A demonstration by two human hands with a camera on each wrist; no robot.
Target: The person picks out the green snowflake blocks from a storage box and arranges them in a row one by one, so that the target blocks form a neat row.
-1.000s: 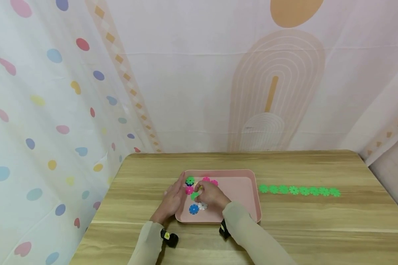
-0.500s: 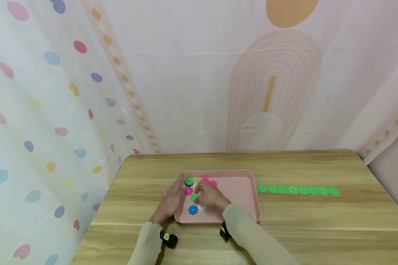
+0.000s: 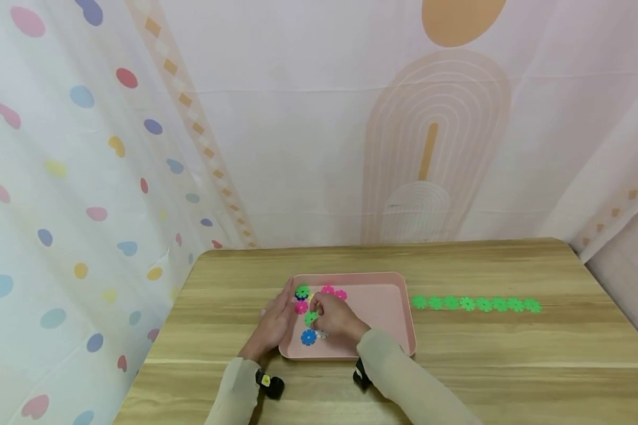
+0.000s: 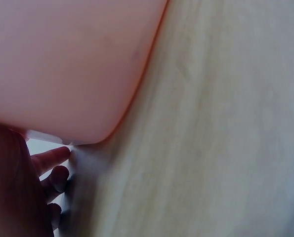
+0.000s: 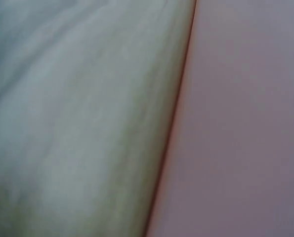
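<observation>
A pink tray (image 3: pixel 374 316) lies on the table with several notched plastic snowflake discs in its left half. My left hand (image 3: pixel 273 324) rests along the tray's left wall, fingers stretched out; in the left wrist view the fingers (image 4: pixel 50 160) lie beside the tray's outer corner. Reaching into the tray, my right hand (image 3: pixel 337 316) has its thumb and fingers curled at the edge of a green snowflake disc (image 3: pixel 311 319), partly covering it. Nearby lie a blue disc (image 3: pixel 308 337), a white disc (image 3: pixel 321 334) and a pink disc (image 3: pixel 301 307). The right wrist view shows no fingers.
A row of several green discs (image 3: pixel 467 303) runs across the wooden table (image 3: pixel 484 360) to the right of the tray. Another green disc (image 3: pixel 302 291) overlaps a dark blue one at the tray's back left corner. Behind the table hangs a patterned curtain (image 3: pixel 298 147).
The green disc at my right fingers has gone from tilted to lying flatter, with more of its face showing. My left hand stays at the tray wall. The head view has shifted slightly.
</observation>
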